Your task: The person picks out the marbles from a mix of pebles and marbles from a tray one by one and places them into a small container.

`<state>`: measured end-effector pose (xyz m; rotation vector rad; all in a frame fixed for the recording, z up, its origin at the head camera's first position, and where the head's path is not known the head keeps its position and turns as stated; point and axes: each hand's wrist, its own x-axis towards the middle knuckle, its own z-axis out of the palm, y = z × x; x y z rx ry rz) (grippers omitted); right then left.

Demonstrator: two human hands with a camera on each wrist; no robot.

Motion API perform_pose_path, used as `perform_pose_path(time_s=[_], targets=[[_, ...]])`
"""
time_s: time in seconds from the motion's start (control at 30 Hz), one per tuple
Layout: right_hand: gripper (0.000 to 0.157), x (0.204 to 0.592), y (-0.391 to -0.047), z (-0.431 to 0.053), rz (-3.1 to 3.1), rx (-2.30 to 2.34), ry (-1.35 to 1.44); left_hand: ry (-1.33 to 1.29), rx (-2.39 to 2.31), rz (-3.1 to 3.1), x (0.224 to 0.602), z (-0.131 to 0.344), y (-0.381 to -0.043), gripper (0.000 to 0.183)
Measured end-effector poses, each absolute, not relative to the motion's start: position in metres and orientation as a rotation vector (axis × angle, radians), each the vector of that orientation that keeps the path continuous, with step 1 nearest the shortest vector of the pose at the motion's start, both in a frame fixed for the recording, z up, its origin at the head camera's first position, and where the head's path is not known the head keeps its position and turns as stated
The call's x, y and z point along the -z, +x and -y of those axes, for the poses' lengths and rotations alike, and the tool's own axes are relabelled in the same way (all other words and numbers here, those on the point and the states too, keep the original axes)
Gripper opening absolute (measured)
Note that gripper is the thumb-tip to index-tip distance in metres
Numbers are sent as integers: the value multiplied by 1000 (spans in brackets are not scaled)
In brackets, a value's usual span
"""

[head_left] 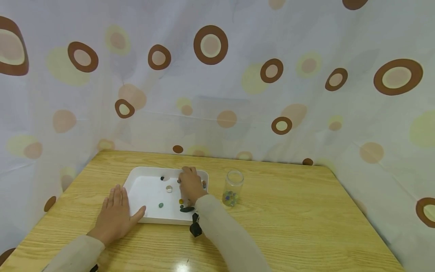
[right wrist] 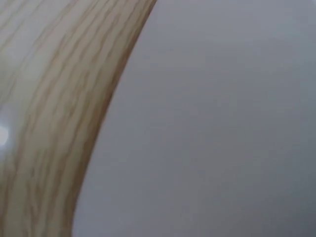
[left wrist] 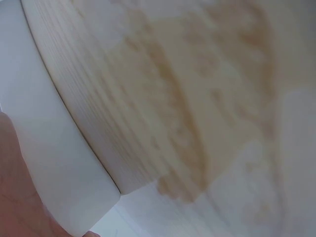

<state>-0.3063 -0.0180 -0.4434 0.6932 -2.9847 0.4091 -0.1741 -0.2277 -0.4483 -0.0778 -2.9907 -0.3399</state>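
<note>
A white tray [head_left: 146,219] stands on the table with several small stones in it. Among them are a green stone [head_left: 161,205], a whitish one [head_left: 169,189], a black one [head_left: 162,178], a yellow one [head_left: 181,201] and a long dark green one [head_left: 187,209]. My left hand [head_left: 115,215] lies at the tray's left front corner, fingers straight and thumb spread along the front edge. Over the right part of the tray, my right hand [head_left: 191,185] reaches down with bent fingers. A small dark stone [head_left: 178,181] shows beside its fingertips; whether they pinch anything is hidden.
A clear glass jar [head_left: 233,185] without a lid stands right of the tray, with several glass marbles [head_left: 230,198] at its bottom. The wooden table [head_left: 306,211] reaches back to a patterned curtain [head_left: 217,83]. In the right wrist view only the tray's white wall [right wrist: 197,123] and wood show.
</note>
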Motion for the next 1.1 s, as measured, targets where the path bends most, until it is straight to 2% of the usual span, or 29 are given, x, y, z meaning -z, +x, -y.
perform_pose_path(time_s=[0.2, 0.37, 0.7, 0.93, 1.1], targets=[[21, 428, -308, 9, 3061, -507, 794, -76, 373, 2996, 448, 228, -172, 101], [31, 420, -311, 0, 3083, -349, 784, -77, 395, 3001, 447, 228, -171, 101], [24, 424, -322, -16, 2988, -57, 602, -83, 366, 2996, 444, 227, -172, 99], [15, 434, -324, -28, 3064, -132, 544, -81, 364, 3000, 446, 228, -174, 100], [15, 438, -320, -31, 3086, -202, 522, -83, 378, 3001, 449, 229, -175, 101]])
